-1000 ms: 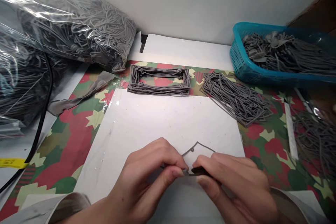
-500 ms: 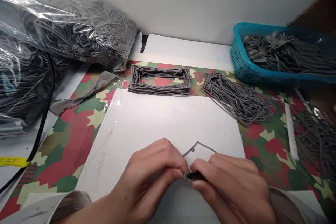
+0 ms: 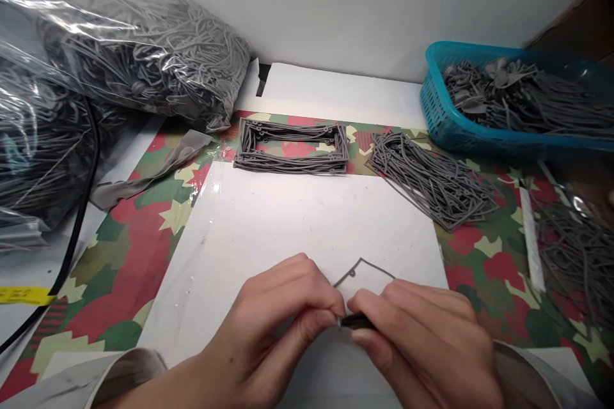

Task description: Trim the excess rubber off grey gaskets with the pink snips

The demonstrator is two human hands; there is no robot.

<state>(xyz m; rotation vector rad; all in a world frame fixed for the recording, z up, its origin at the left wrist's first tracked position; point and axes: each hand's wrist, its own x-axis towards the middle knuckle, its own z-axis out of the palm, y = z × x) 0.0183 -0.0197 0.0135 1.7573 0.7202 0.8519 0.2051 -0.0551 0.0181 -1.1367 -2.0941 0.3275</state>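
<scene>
Near the front of the white sheet (image 3: 268,223), my left hand (image 3: 283,319) pinches a thin grey rubber frame (image 3: 373,264), one corner of which shows beyond the fingers with a small loop. My right hand (image 3: 426,339) is closed around a dark slim tool (image 3: 359,321), whose tip touches the grey piece at my left fingertips. The rest of the frame is hidden by both hands. Beyond the sheet lies a neat rectangular stack of grey frames (image 3: 292,163), and to its right a loose pile of similar frames (image 3: 432,182).
Clear bags of grey rubber parts (image 3: 158,51) fill the back left, with a black cable (image 3: 81,217) in front. A blue basket (image 3: 436,102) of grey parts stands back right. More thin strands (image 3: 580,262) lie at the right edge. A grey strip (image 3: 153,176) rests left of the stack.
</scene>
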